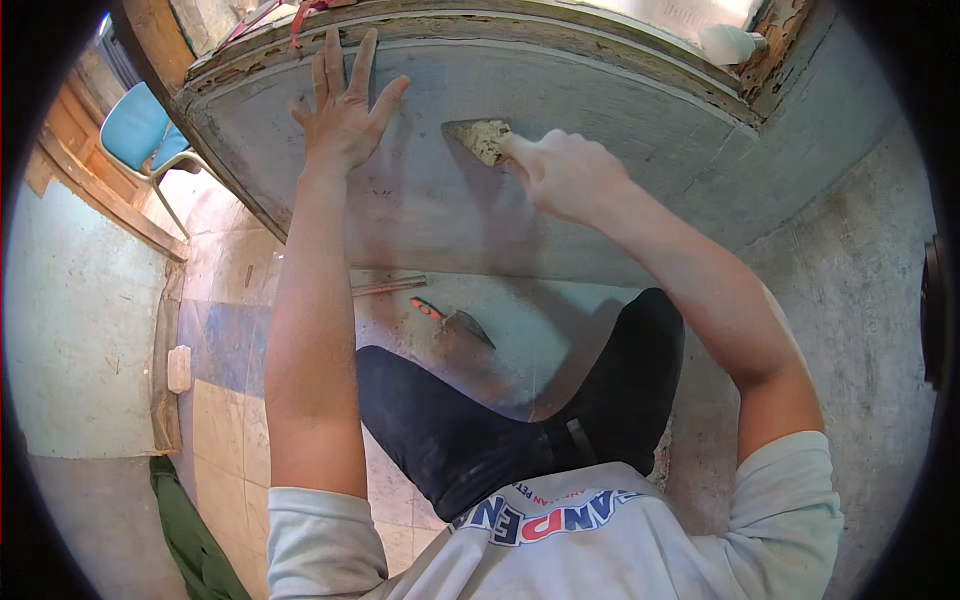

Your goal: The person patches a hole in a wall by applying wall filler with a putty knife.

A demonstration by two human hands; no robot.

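Note:
My left hand (345, 115) lies with spread fingers on the upper part of the grey wall (620, 150), its fingertips reaching the worn wooden window frame (560, 55). It holds nothing. To its right, my right hand (570, 175) is closed round the handle of a pointed trowel (482, 138). The trowel's blade is crusted with pale dried material and points left against the wall. Most of its handle is hidden in my fist. Below, between my bent knees, a second trowel (465, 325) with an orange and black handle lies on the floor.
A wooden stick (390, 286) lies along the wall's foot. A light bulb (730, 44) sits at the window's right corner, and red string (305, 15) hangs at its left. A blue chair (140, 128) stands beyond the doorway on the left. Green cloth (195, 530) hangs lower left.

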